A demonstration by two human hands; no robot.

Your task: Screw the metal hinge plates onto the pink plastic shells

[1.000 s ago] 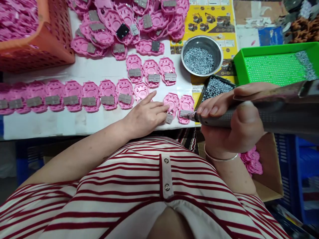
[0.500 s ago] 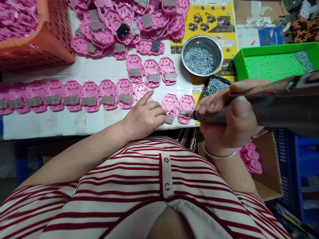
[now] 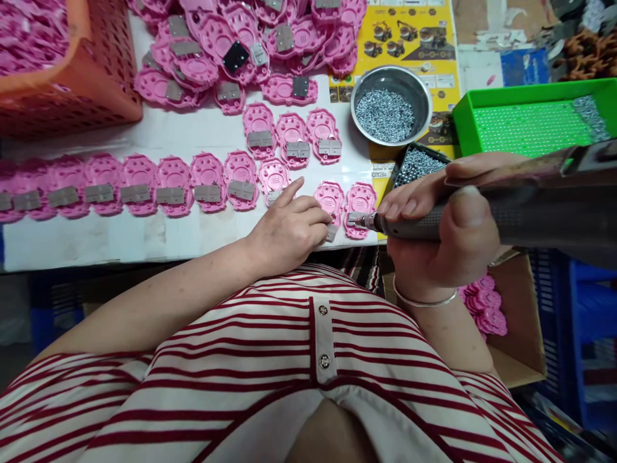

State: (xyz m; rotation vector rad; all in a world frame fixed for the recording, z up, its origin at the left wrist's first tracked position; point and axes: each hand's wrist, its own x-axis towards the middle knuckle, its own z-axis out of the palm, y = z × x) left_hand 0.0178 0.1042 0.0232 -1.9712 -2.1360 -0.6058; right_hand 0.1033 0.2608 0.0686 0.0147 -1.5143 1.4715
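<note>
My right hand (image 3: 438, 238) is wrapped round a dark power screwdriver (image 3: 520, 212). Its metal tip meets the grey plate on a pink plastic casing (image 3: 361, 193) at the table's front edge. Just left of that lies a second pink casing (image 3: 330, 196), its grey plate partly covered by the fingertips of my left hand (image 3: 289, 235). The left index finger points out over a third casing (image 3: 274, 175); the other fingers are curled together, and whatever they pinch is hidden.
A row of pink casings with grey plates (image 3: 174, 186) runs left, with a heap (image 3: 207, 54) behind. Screws fill a steel bowl (image 3: 429, 106) and a black tray (image 3: 400, 161). A green tray (image 3: 511, 96) stands right, an orange basket (image 3: 103, 64) left, a carton (image 3: 523, 308) below.
My left hand has shifted slightly right, covering more of the casing's grey plate. The screwdriver and my right hand stay almost where they were.
</note>
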